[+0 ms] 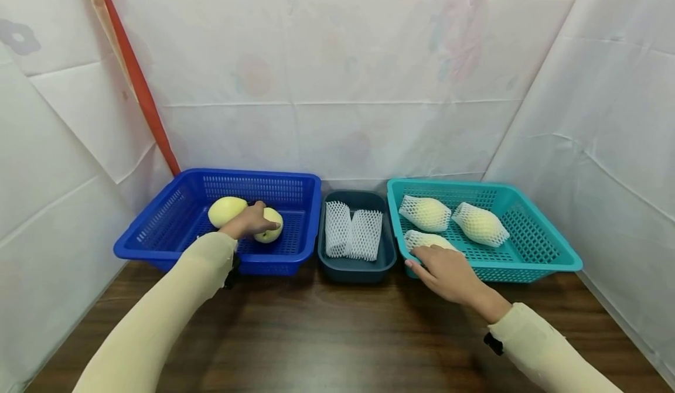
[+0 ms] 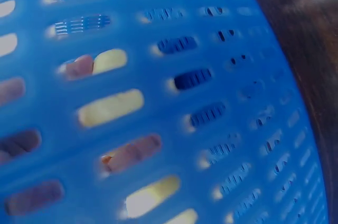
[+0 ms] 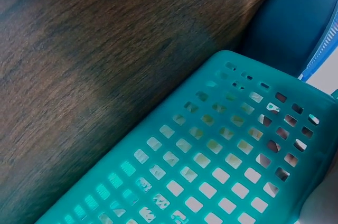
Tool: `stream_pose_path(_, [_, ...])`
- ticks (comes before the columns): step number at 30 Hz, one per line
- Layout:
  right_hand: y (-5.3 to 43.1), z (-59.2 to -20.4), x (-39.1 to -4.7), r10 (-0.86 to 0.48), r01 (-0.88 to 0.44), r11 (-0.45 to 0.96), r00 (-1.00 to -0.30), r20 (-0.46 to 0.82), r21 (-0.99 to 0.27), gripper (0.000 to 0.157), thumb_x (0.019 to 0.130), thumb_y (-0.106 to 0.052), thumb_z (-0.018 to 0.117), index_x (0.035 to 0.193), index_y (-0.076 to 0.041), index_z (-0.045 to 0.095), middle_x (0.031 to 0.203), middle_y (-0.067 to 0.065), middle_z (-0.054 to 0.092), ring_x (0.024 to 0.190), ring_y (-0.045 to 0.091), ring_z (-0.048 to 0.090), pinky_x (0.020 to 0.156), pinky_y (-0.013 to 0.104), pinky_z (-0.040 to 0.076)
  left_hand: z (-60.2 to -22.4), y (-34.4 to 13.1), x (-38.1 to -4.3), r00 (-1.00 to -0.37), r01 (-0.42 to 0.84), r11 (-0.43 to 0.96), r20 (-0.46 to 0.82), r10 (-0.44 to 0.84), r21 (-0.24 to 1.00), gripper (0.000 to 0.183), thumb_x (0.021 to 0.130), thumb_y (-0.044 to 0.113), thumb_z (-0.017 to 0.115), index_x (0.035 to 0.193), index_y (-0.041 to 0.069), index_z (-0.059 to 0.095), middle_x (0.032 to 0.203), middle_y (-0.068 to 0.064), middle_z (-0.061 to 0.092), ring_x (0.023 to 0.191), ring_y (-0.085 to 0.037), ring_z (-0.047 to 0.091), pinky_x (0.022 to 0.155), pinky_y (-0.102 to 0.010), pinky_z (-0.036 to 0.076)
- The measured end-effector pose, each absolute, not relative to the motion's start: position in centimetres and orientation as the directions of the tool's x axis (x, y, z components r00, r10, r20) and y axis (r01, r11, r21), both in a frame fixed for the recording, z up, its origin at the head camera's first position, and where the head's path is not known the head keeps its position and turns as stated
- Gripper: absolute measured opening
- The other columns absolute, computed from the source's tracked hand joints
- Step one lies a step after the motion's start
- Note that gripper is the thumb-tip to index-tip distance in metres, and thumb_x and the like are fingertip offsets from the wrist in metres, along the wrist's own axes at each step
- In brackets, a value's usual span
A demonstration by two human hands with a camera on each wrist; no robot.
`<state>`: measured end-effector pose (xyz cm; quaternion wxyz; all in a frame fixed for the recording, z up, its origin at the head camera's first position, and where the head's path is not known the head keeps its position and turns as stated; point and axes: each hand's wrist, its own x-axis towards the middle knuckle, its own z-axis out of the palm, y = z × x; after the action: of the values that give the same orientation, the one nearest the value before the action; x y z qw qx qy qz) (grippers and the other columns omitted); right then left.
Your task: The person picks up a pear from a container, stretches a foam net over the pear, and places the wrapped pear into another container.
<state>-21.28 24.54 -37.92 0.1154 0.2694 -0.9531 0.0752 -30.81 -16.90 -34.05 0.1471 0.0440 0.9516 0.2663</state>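
In the head view, my left hand (image 1: 252, 220) grips a pale yellow oval fruit (image 1: 270, 229) in the blue basket (image 1: 216, 256). Beside it lies a second bare yellow fruit (image 1: 227, 210). The left wrist view shows fingers (image 2: 134, 154) and yellow fruit through the blue basket's slots. At the front left of the teal basket (image 1: 548, 258), my right hand (image 1: 448, 273) holds a fruit in a white foam net (image 1: 428, 239), its near side hidden under the hand. Behind it lie two more netted fruits, one left (image 1: 426, 214) and one right (image 1: 480, 224).
Between the baskets stands a dark blue-green tub (image 1: 356, 271) with white foam nets (image 1: 366, 235) in it. All three containers sit on a dark wooden table (image 1: 327, 334). White cloth (image 1: 337, 59) hangs behind and at both sides, with a red strip (image 1: 139, 82) at left.
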Motion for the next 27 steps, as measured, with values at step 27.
stream_pose_path(27, [24.5, -37.8, -21.1, -0.503, -0.542, 0.834, -0.824, 0.26, -0.105, 0.033, 0.1, -0.042, 0.044, 0.103, -0.015, 0.062, 0.081, -0.008, 0.057, 0.077, 0.012, 0.057, 0.066, 0.038, 0.047, -31.6, -14.1, -26.2, -0.956, 0.289, 0.659, 0.24, 0.167, 0.694, 0.073, 0.088, 0.028, 0.07, 0.145, 0.002, 0.032, 0.139, -0.023, 0.042, 0.115, -0.039, 0.051, 0.082, -0.052, 0.048])
